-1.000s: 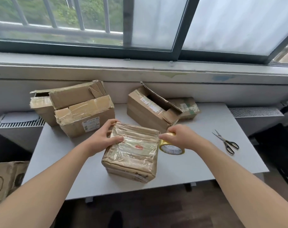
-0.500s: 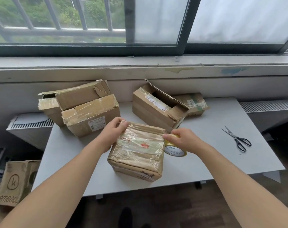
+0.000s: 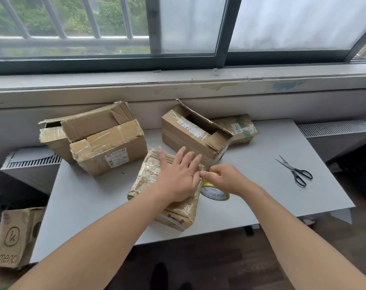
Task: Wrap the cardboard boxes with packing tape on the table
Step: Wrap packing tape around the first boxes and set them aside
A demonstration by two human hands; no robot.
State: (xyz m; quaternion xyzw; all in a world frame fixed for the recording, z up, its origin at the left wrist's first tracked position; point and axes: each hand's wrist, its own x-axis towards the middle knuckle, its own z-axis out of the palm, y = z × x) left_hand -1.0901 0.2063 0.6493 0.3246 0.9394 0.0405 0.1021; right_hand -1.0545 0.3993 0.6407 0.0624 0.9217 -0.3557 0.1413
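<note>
Brown cardboard, shiny with tape, makes up the box [image 3: 144,181] in the middle of the grey bench [image 3: 90,197]. The left hand [image 3: 178,178] lies flat on top of it with its fingers straight and spread. The right hand [image 3: 227,178] grips the yellow tape roll [image 3: 215,193], just beside the box's right edge. More boxes [image 3: 108,151] sit behind, near the wall. Black scissors [image 3: 295,170] lie far to the right.
</note>
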